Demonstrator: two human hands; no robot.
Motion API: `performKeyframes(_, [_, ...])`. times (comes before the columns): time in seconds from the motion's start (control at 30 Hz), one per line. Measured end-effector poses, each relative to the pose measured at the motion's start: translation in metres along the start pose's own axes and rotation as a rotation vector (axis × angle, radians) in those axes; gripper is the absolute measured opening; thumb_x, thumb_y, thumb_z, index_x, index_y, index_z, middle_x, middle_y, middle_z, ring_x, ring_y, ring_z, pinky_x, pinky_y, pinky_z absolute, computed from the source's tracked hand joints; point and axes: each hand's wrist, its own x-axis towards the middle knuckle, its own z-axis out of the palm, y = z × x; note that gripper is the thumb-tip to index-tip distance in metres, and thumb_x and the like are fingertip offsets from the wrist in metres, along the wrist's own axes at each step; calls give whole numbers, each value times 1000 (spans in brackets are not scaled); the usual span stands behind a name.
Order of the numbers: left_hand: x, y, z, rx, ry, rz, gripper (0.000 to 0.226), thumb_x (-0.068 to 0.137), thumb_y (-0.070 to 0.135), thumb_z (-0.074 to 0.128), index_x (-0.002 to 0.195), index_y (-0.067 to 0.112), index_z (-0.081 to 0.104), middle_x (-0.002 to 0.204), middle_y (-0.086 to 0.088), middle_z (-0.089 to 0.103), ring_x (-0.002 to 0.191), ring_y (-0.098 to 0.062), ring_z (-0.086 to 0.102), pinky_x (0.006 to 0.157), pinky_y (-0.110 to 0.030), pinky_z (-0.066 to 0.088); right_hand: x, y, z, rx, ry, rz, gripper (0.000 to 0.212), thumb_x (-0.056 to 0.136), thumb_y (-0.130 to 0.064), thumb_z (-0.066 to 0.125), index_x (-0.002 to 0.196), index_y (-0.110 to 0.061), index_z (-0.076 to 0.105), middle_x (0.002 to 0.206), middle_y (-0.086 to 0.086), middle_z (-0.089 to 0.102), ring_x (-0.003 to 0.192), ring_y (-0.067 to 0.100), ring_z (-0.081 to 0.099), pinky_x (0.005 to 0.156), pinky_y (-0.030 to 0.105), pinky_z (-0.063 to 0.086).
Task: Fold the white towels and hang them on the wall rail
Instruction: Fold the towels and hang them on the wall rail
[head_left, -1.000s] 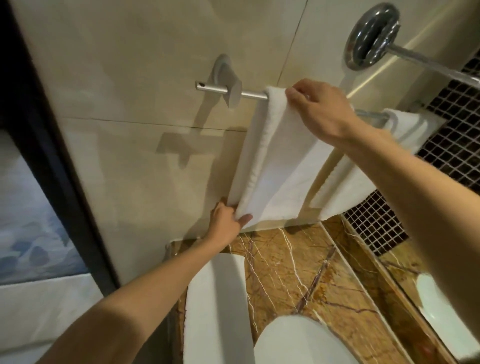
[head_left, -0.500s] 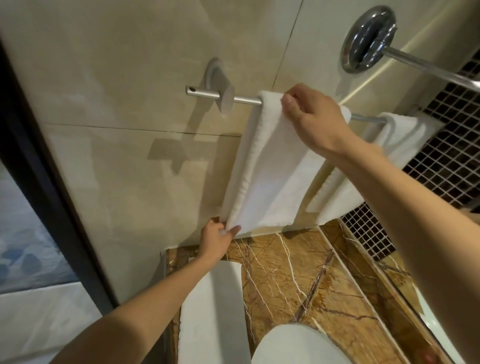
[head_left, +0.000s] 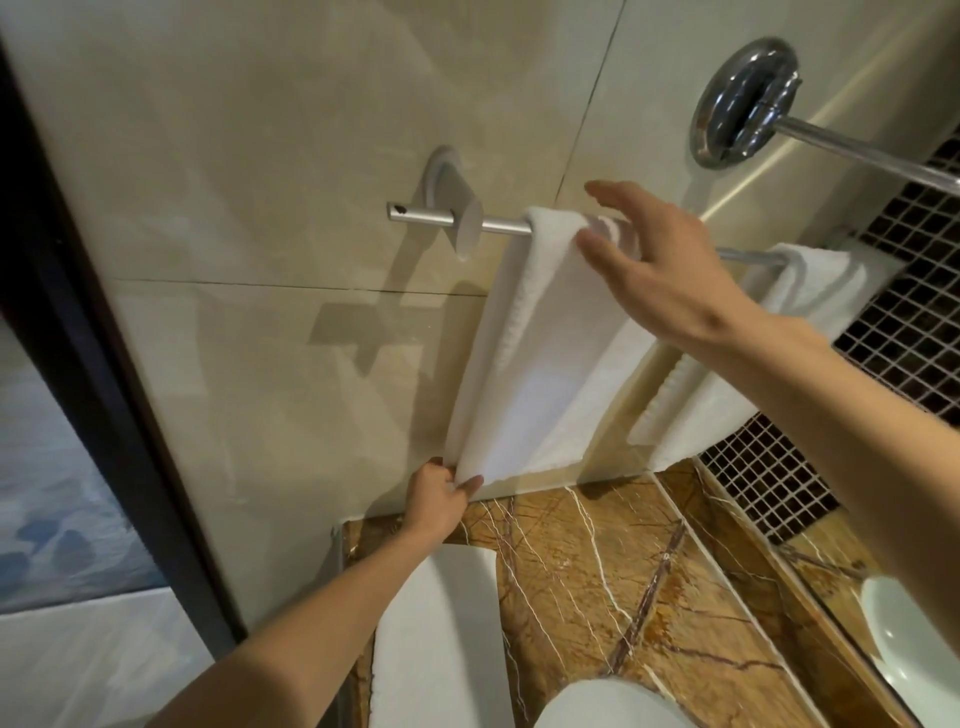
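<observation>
On wall rail (head_left: 504, 226), folded white towel (head_left: 545, 364)

Person, two arms in view: left hand (head_left: 438, 500), right hand (head_left: 670, 275), forearms bare from wrist to frame edge

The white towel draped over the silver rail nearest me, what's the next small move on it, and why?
Probably a light downward tug by the left hand, which pinches the lower left corner of the white terry towel, to even its hanging layers. The right hand hovers open by the fold on the round silver wall rail, gripping nothing, so the top seems set.
</observation>
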Motion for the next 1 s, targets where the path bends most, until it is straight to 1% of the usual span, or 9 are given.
performKeyframes(0.07, [-3,3,-2,22,14,-14,35,82,34,72,69,3,62,69,-7,59,66,-22,54,56,-25,34,2,4,0,-7,-28,-3,36,100,-29,44,130,-13,56,124,9,63,113,28,56,100,41,39])
performKeyframes(0.2, [-3,0,-7,6,38,-20,34,79,38,74,68,6,64,65,-6,63,63,-20,54,54,-26,34,-5,4,3,-12,65,-25,31,98,-26,48,120,-11,64,106,7,69,97,27,61,85,38,44])
performKeyframes(0.3, [-2,-3,-12,11,46,18,37,74,43,76,78,7,66,74,-4,67,69,-19,58,60,-29,42,0,4,0,-26,21,19,32,98,-29,49,123,-14,62,103,1,67,93,22,59,76,27,35])
performKeyframes(0.37, [-3,-1,-16,-11,76,23,39,70,42,80,84,11,59,77,4,61,73,-14,56,63,-29,43,5,5,-4,-23,-15,38,33,97,-32,49,123,-17,62,111,3,68,101,22,60,80,27,37])
performKeyframes(0.43, [0,2,-19,-69,90,23,46,66,39,84,92,16,53,89,6,61,85,-13,58,75,-30,48,8,5,-7,14,-37,52,33,97,-33,49,123,-18,62,117,4,67,108,22,60,87,29,42])
performKeyframes(0.5, [4,6,-19,-142,60,27,54,63,32,86,101,16,51,101,5,63,97,-13,61,86,-31,51,9,7,-8,13,-59,50,33,97,-32,48,123,-17,62,116,4,67,108,21,59,85,27,40])
performKeyframes(0.7, [10,11,-14,-73,-13,21,58,71,33,82,117,8,57,114,2,61,103,-13,56,82,-23,41,5,10,-7,-18,-12,33,28,94,-27,56,115,-11,66,95,6,68,93,22,61,77,28,39])
performKeyframes(0.83, [11,11,-13,-40,32,4,50,72,34,80,108,5,60,101,-1,62,89,-16,55,75,-25,43,-1,9,-3,13,94,57,26,89,-24,65,110,-10,69,88,2,64,81,13,53,73,24,37])
performKeyframes(1.0, [10,12,-11,1,59,6,34,74,34,79,85,12,56,79,-1,58,75,-21,55,62,-25,38,-3,5,-4,-6,90,21,31,91,-27,62,116,-9,67,111,8,68,98,22,62,86,33,46])
